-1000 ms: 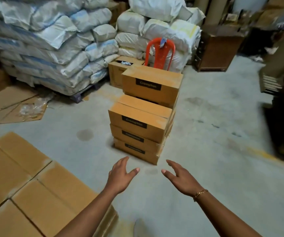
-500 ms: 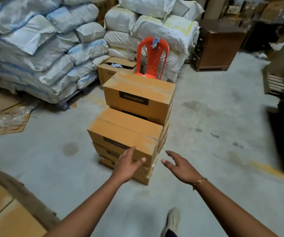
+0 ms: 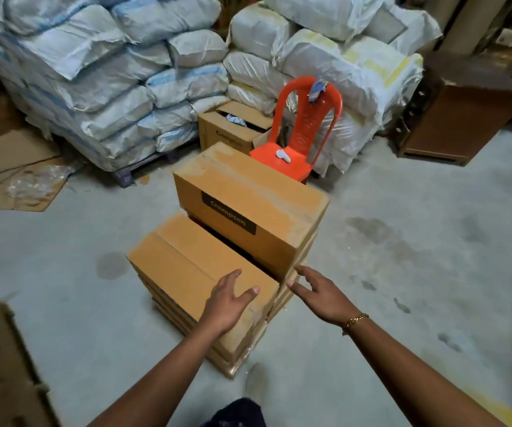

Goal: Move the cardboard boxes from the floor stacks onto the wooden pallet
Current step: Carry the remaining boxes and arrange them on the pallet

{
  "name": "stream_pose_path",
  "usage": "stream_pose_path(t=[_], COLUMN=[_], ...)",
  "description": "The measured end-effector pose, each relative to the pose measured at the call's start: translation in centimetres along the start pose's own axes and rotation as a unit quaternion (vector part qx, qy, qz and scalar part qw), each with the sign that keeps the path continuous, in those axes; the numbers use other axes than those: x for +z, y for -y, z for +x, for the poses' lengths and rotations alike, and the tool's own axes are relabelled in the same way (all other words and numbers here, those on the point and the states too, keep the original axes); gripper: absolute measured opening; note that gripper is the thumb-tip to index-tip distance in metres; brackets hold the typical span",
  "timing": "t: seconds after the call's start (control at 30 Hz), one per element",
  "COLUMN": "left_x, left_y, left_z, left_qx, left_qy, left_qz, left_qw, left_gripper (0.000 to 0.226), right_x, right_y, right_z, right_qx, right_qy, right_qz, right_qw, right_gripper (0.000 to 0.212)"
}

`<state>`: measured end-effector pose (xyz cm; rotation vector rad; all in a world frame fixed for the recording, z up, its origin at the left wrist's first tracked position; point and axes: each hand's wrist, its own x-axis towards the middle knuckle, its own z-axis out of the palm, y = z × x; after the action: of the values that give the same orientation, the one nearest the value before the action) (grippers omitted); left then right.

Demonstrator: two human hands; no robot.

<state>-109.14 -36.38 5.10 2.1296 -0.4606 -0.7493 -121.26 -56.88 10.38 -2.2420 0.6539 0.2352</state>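
Note:
Two stacks of brown cardboard boxes stand on the concrete floor in front of me. The near, lower stack has a top box [image 3: 186,260]. The far, taller stack has a top box [image 3: 248,198] with a black Crompton label. My left hand [image 3: 228,300] hovers with spread fingers over the near right corner of the near top box; whether it touches is unclear. My right hand [image 3: 319,292], with a gold bracelet on the wrist, is open in the air just right of the stacks, fingers pointing at the taller stack's lower corner. The pallet is not in sight.
An orange plastic chair [image 3: 297,143] stands behind the stacks, beside an opened box [image 3: 233,127]. White sacks [image 3: 100,81] are piled at the back left and centre. A brown wooden cabinet [image 3: 464,118] is at the back right. Flattened cardboard [image 3: 11,167] lies left.
I have stepped up to the stacks. Both hands have reached forward; the left hand is now over the near top box and the right hand beside the stacks.

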Motion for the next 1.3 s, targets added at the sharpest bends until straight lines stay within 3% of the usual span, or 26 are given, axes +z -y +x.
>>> stream_pose_path(t=[0.4, 0.63, 0.8, 0.9, 1.0, 1.1, 1.2, 1.3], left_x=[2.6, 3.5, 5.0, 6.8, 9.7, 10.6, 10.8, 10.5], left_y=[-5.8, -6.8, -7.3, -7.2, -5.8, -7.8, -8.5, -7.9], left_z=[19.2, 24.2, 25.8, 27.0, 28.6, 28.6, 28.2, 27.3], left_qx=[-0.121, -0.194, -0.219, -0.232, -0.254, -0.277, -0.270, -0.253], left_qy=[-0.034, -0.100, -0.160, -0.174, -0.191, -0.218, -0.253, -0.283], left_qz=[-0.179, -0.252, -0.277, -0.313, -0.352, -0.376, -0.359, -0.370], left_qw=[0.976, 0.943, 0.922, 0.905, 0.880, 0.857, 0.857, 0.848], left_gripper=[0.081, 0.089, 0.073, 0.071, 0.086, 0.089, 0.076, 0.081], right_x=[-9.5, -13.1, -14.6, -15.2, -15.7, -15.8, -16.1, -16.4], right_y=[-2.2, -3.5, -6.4, -7.7, -8.3, -9.1, -8.9, -7.9], right_z=[21.3, 33.8, 42.1, 45.5, 47.0, 47.8, 47.6, 46.8], right_qx=[-0.015, -0.044, -0.029, 0.005, 0.038, 0.020, -0.015, -0.052], right_qy=[0.066, 0.072, 0.051, 0.097, 0.176, 0.222, 0.228, 0.226], right_qz=[-0.019, -0.127, -0.209, -0.126, -0.043, -0.011, 0.045, 0.071], right_qw=[0.998, 0.988, 0.976, 0.987, 0.983, 0.975, 0.973, 0.970], right_gripper=[0.063, 0.064, 0.090, 0.098, 0.082, 0.072, 0.055, 0.049])
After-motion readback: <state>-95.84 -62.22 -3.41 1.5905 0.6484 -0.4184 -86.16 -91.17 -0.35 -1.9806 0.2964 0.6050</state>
